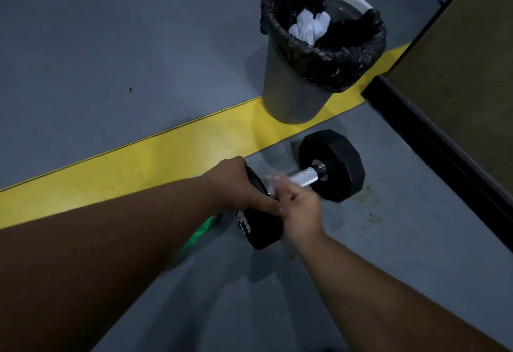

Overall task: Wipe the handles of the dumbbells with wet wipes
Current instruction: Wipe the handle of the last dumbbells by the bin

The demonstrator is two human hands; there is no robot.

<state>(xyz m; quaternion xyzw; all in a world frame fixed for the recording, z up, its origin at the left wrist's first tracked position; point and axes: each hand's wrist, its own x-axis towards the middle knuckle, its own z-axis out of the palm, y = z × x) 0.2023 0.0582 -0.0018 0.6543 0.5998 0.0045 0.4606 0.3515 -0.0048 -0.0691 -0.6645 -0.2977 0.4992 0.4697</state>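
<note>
A black dumbbell (331,165) with a silver knurled handle (304,176) lies on the grey floor. My left hand (236,185) grips its near weight head from above. My right hand (298,207) is blurred and wrapped around the near end of the handle, with a pale wet wipe (273,182) showing at its fingers. The far head and the far half of the handle are uncovered.
A grey bin (294,85) lined with a black bag stands just behind the dumbbell on a yellow floor stripe (166,154); used white wipes (309,28) lie inside. A green packet (201,233) peeks from under my left forearm. A dark-edged wooden panel (455,79) rises at right.
</note>
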